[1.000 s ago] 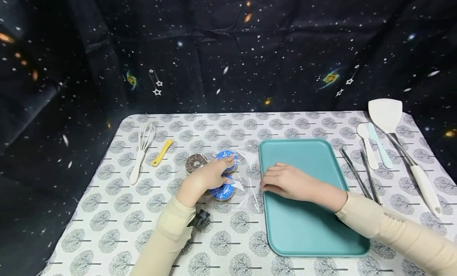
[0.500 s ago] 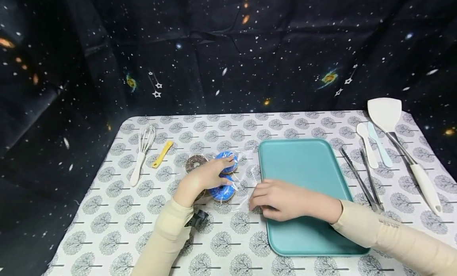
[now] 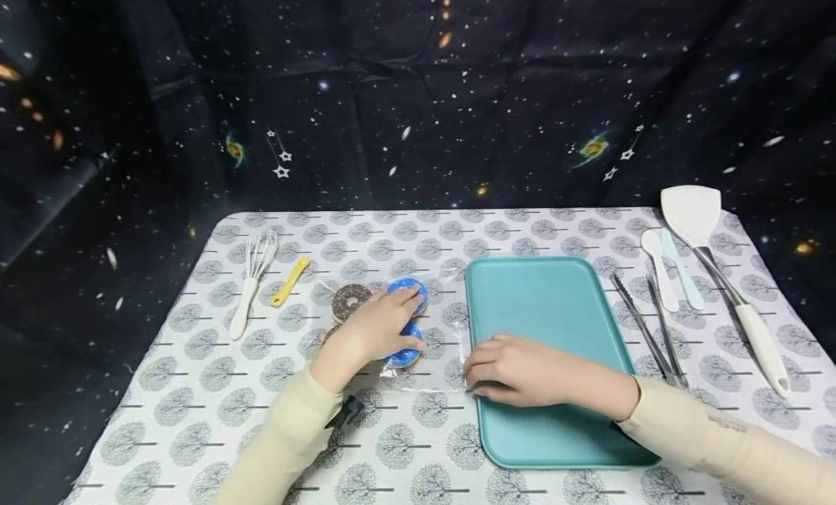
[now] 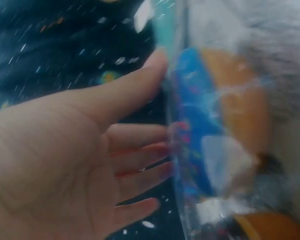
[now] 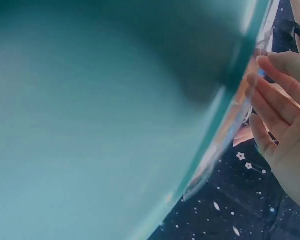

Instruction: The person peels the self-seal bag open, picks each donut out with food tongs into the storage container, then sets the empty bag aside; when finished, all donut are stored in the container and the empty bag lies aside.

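- Since a second ago I see the right hand (image 3: 522, 371) has slid back from the middle of the flat teal plastic tray (image 3: 555, 302) to its near left edge, and the clear plastic bag (image 3: 431, 345) now lies flatter, drawn towards that edge.
- My left hand (image 3: 372, 331) lies with straight fingers on top of the bag, pressing on the two blue-iced ring doughnuts (image 3: 408, 323) inside it; the wrist view shows the open palm (image 4: 75, 165) and fingertips against blue icing under the film (image 4: 195, 150).
- Beside them in the bag, on the far left, sits a chocolate-iced ring doughnut (image 3: 350, 300), clear of the fingers.
- The right hand's fingers are curled at the tray's left rim, just where the bag's edge reaches it — whether they pinch the film I cannot tell; in the right wrist view the fingers (image 5: 270, 115) sit close by the tray rim (image 5: 210, 130), but it is blurred.
- The bag rests on the tree-patterned white tablecloth (image 3: 215, 389), between the tray and the left-hand tools.
- Left of the bag lie a white-handled wire whisk (image 3: 251, 280) and a small yellow plastic scraper (image 3: 289, 281).
- Right of the tray lie slim metal tongs (image 3: 649, 331), a white spoon (image 3: 656, 265), a pale blue spatula (image 3: 682, 269) and a white turner with a long handle (image 3: 718, 265) — all well apart from both hands.
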A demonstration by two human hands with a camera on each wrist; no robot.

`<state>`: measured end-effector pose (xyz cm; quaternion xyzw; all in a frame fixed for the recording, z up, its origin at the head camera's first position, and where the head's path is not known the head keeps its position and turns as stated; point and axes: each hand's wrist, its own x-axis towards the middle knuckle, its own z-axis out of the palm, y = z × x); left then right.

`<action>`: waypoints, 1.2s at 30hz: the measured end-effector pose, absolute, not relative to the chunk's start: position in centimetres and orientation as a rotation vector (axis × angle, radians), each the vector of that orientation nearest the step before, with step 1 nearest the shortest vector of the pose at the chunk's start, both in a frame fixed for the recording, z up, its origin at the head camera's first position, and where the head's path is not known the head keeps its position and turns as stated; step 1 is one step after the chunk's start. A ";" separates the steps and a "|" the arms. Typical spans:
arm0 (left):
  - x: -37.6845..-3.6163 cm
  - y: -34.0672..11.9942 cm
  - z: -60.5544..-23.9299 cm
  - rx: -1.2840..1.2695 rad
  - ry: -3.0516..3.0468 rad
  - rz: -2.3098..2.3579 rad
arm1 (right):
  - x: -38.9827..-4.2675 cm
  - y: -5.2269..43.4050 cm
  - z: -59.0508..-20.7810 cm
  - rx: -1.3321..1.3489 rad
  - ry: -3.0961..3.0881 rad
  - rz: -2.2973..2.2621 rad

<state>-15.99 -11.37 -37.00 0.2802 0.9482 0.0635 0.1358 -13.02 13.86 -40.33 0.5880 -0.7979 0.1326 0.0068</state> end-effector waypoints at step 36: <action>-16.8 -10.6 -39.6 0.967 3.165 0.678 | -12.8 20.1 -38.7 1.581 -2.571 0.468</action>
